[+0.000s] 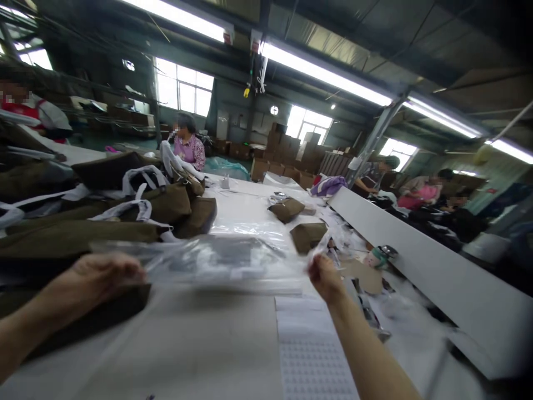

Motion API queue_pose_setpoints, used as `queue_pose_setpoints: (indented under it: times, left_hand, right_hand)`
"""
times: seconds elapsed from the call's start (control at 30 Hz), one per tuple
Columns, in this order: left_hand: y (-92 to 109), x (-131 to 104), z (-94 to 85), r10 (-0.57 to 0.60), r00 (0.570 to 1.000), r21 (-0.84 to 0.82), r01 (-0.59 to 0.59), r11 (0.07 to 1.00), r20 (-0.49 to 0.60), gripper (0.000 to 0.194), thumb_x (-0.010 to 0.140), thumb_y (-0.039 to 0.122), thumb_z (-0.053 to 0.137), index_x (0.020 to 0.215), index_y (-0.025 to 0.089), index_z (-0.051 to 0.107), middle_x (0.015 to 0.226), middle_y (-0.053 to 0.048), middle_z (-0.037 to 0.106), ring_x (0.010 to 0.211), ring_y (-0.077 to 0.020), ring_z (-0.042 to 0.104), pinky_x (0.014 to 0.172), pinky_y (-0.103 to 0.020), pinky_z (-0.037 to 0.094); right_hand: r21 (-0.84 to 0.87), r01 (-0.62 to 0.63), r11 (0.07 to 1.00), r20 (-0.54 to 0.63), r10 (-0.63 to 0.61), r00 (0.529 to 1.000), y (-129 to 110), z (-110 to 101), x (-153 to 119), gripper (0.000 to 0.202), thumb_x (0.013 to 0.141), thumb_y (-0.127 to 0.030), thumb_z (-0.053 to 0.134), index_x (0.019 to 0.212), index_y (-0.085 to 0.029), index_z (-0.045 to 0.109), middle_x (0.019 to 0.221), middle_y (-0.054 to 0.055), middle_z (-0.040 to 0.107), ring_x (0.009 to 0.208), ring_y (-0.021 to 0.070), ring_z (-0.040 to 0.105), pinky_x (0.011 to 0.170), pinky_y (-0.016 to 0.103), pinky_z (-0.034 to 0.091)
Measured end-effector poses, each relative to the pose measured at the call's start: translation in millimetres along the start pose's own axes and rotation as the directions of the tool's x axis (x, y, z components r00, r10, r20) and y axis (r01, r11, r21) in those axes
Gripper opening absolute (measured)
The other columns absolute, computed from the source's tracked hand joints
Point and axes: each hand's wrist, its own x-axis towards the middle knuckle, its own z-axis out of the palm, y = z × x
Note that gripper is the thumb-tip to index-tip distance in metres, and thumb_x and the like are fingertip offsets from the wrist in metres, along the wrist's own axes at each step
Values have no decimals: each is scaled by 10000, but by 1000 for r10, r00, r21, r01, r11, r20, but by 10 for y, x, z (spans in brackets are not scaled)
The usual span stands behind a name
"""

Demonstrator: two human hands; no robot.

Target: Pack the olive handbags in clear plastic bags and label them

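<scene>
A clear plastic bag [225, 261] is stretched above the white table [200, 339], blurred by motion. My left hand [100, 272] grips its left end, fingers pressed together. At the bag's right end my right hand [327, 275] is closed on the plastic. Whatever lies inside the bag, if anything, cannot be made out. Below my right hand is a printed sheet of paper [312, 355]. Olive-brown fabric bags [166, 205] with white straps are piled beyond and beside my left hand.
Two smaller olive bags [308, 236] lie past my right hand. A long white board [416, 261] runs along the right, beside loose plastic and a green-and-white item [377, 256]. A person in pink [189, 147] is across the table; several others are at both sides.
</scene>
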Motion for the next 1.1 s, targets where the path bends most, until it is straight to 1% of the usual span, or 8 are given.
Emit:
queue_pose_setpoints:
  times: [0.17, 0.3, 0.37, 0.5, 0.63, 0.73, 0.93, 1.1]
  left_hand:
    - [-1131, -608, 50, -328, 927, 261, 275, 925, 184, 324, 539, 589, 686, 574, 272, 741, 628, -105, 703, 656, -330, 677, 728, -466, 551]
    - [-1522, -912, 8, -370, 847, 481, 161, 862, 381, 206, 620, 532, 599, 689, 401, 741, 786, -52, 734, 806, -346, 679, 800, -470, 524]
    - [-1581, -960, -91, -302, 840, 589, -25, 808, 450, 239, 586, 459, 646, 814, 469, 715, 942, -25, 721, 924, -343, 654, 857, -459, 497]
    - [-1626, -902, -311, -133, 768, 642, -412, 646, 627, 317, 659, 338, 609, 930, 488, 676, 1060, -27, 681, 1048, -314, 604, 916, -477, 442]
    - [-1696, -806, -436, -88, 693, 593, -536, 600, 715, 255, 739, 279, 566, 908, 395, 718, 1020, -51, 704, 1079, -264, 591, 934, -428, 438]
    - [-1667, -806, -396, -58, 706, 573, -521, 633, 705, 221, 776, 298, 534, 873, 331, 731, 987, -55, 711, 1088, -245, 575, 949, -378, 431]
    - [-1319, -826, 80, 134, 852, 647, -478, 594, 506, 260, 830, 380, 465, 781, 246, 683, 805, -18, 688, 862, -196, 608, 1071, -406, 237]
    - [-1196, -652, 538, 296, 843, 758, -535, 373, 449, 222, 828, 369, 511, 764, 240, 679, 750, -8, 674, 802, -190, 594, 997, -410, 257]
  right_hand:
    - [-211, -278, 937, 120, 307, 944, 1115, -324, -741, 438, 625, -590, 694, 604, -174, 558, 499, -24, 575, 461, 125, 528, 541, 281, 446]
    - [-452, -447, 772, 279, 599, 751, 1169, -464, -968, 423, 564, -467, 764, 834, -153, 674, 640, 27, 672, 613, 186, 609, 636, 324, 463]
    - [-655, -341, 675, 321, 656, 683, 966, -390, -989, 422, 620, -451, 726, 946, -188, 674, 782, 44, 689, 743, 215, 620, 726, 369, 467]
    - [-769, 239, 592, 502, 330, 799, 829, 273, -1222, 463, 666, -489, 710, 1041, -225, 641, 1031, 75, 618, 981, 249, 552, 891, 397, 417]
    - [-707, 417, 571, 679, 384, 625, 1426, 1037, -1819, 769, 540, -596, 756, 1158, -179, 568, 1049, 113, 602, 952, 283, 557, 853, 399, 450]
    - [-796, 437, 418, 597, 423, 682, 1890, 1250, -2173, 731, 491, -571, 787, 1042, -127, 604, 1034, 157, 604, 927, 326, 546, 822, 444, 447]
    - [-827, -63, 559, 266, 488, 831, 1981, 1252, -2238, 162, 811, -238, 515, 722, -209, 647, 723, 23, 648, 722, 197, 574, 717, 322, 433]
    - [-512, -691, 511, 75, 828, 556, 1969, 1325, -2218, 297, 824, -428, 440, 698, -210, 598, 578, -30, 586, 311, 81, 263, 329, 218, 232]
